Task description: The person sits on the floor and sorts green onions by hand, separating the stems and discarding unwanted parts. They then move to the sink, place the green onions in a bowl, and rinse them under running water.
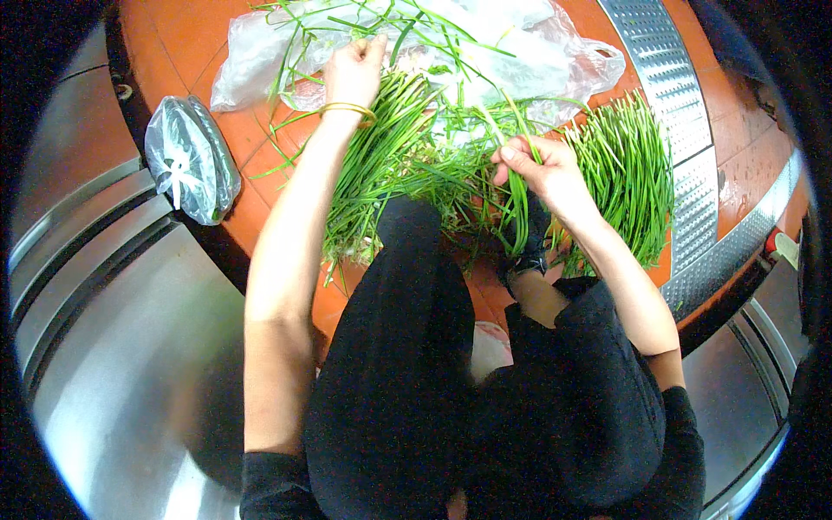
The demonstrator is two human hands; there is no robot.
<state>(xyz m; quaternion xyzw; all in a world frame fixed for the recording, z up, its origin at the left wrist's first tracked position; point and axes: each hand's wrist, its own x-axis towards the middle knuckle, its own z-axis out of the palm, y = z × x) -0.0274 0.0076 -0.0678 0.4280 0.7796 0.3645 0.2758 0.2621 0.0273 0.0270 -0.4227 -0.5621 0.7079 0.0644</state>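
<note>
My right hand (539, 162) grips a few green garlic chives (518, 218) between thumb and fingers, their pale ends pointing up and their leaves hanging down. My left hand (355, 68) is curled above the plastic bag, beside loose leaves; whether something is pinched in it is hidden. Under my left forearm lies a thick, untidy heap of chives (390, 140). To the right of my right hand stretches a neater pile of chives (624, 182), its cut ends lined up away from me. Scattered leaf scraps (448, 188) cover the floor between my hands.
A clear plastic bag (546, 58) spreads on the orange tile floor (175, 39) with stray leaves on it. At left sits a tied plastic bag (188, 162) near steel cabinet fronts (130, 351). A perforated metal drain cover (669, 78) runs along the right. My shoe (534, 240) is beside the chives.
</note>
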